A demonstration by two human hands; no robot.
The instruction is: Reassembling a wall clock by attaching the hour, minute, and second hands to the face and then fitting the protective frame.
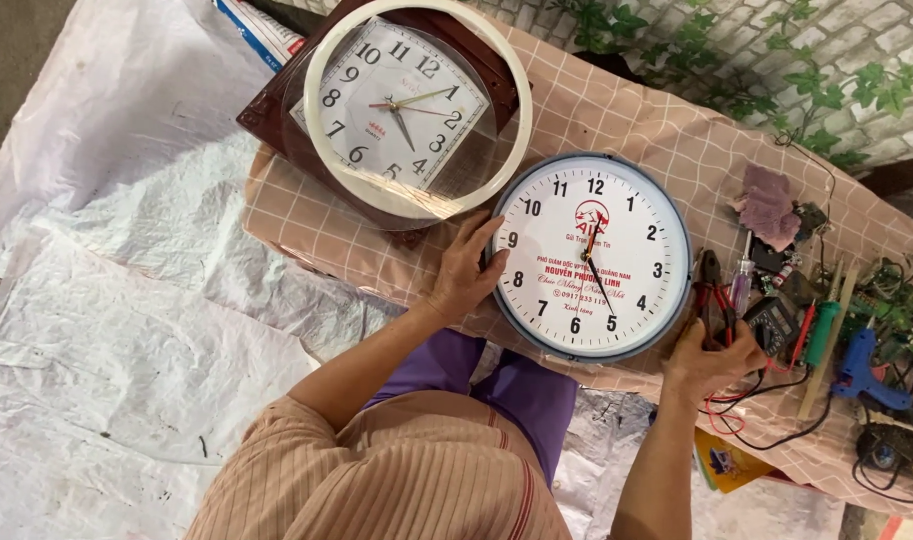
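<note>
Checked cloth (617, 120) covers table; brick behind.

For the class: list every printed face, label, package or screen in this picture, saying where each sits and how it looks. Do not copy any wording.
Round clock: table centre, white printed dial, blue rim, left hand at its edge.
Upper clock: cream ring, dark brown case.
Meter: by right hand, small, dark.
Yellow package: under table edge.
</note>
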